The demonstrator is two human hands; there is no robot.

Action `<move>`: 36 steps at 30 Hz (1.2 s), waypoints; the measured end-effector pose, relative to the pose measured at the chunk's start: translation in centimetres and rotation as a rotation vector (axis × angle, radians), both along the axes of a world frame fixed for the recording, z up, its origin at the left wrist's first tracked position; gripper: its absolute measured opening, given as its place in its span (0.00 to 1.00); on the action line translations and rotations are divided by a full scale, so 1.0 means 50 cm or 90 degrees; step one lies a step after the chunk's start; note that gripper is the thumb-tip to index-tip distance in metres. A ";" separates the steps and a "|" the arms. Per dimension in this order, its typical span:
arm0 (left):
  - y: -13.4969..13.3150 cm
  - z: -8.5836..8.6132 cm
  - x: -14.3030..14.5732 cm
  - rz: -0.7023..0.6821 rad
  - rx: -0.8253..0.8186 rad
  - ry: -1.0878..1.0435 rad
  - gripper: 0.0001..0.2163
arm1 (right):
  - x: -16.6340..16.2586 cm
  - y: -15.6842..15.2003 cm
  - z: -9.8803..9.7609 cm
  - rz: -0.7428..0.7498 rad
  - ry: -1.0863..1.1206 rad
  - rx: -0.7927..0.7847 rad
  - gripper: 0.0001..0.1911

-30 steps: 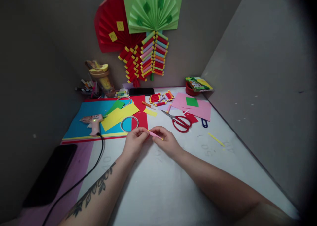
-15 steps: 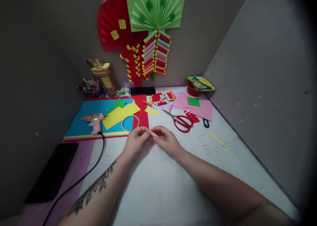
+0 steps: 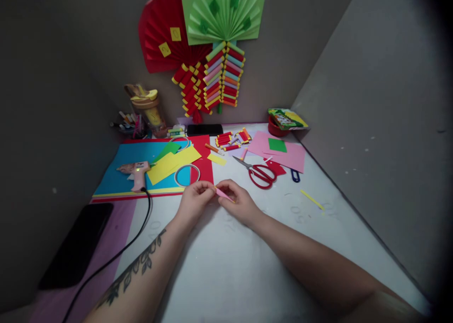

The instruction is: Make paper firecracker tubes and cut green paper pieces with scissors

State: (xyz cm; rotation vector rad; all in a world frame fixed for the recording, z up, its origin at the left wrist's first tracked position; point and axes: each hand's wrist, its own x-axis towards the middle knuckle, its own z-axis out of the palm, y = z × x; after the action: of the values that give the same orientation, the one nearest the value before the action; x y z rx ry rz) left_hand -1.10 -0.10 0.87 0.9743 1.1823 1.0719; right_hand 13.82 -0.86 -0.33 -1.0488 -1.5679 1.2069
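Between both hands, over the middle of the white table, is a small pink paper roll (image 3: 225,195) with a bit of yellow at its end. My left hand (image 3: 197,199) pinches its left end between thumb and forefinger. The fingers of my right hand (image 3: 239,201) are closed round its right part and hide some of it. Just beyond lie red-handled scissors (image 3: 262,175) and a roll of tape (image 3: 187,175). Several small red paper rolls with yellow ends (image 3: 231,148) lie farther back, near a pink paper sheet (image 3: 293,157).
On the left, a pink glue gun (image 3: 139,173) with a black cord rests on blue paper (image 3: 109,172), near yellow strips (image 3: 166,171). A dark phone (image 3: 76,247) lies nearer. A blue-handled cutter (image 3: 295,175) and a yellow strip (image 3: 312,199) lie right. Paper fans (image 3: 226,25) hang on the wall.
The fingers of my right hand have shifted slightly, and more of the pink paper roll shows between my hands. The other things lie as before.
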 end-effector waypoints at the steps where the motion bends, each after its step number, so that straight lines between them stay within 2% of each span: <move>1: 0.000 0.000 0.000 0.001 0.000 0.001 0.06 | 0.000 0.000 0.000 0.001 -0.001 0.000 0.14; 13: 0.003 -0.001 0.000 0.037 0.016 0.014 0.06 | 0.003 0.001 -0.008 -0.003 0.031 -0.012 0.14; 23: 0.010 -0.023 -0.003 0.102 0.003 -0.005 0.09 | 0.001 0.003 -0.014 -0.007 0.042 -0.016 0.15; 30: 0.009 -0.025 -0.001 0.125 -0.005 -0.001 0.08 | 0.001 -0.002 -0.007 -0.071 -0.135 0.115 0.14; 36: 0.008 -0.026 0.000 0.128 -0.021 -0.005 0.08 | 0.002 -0.002 -0.008 -0.100 -0.159 0.152 0.11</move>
State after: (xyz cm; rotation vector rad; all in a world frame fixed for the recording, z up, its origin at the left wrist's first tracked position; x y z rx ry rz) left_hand -1.08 0.28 -0.42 0.8370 1.3075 1.2090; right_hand 13.91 -0.97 -0.74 -1.1730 -1.7344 0.7829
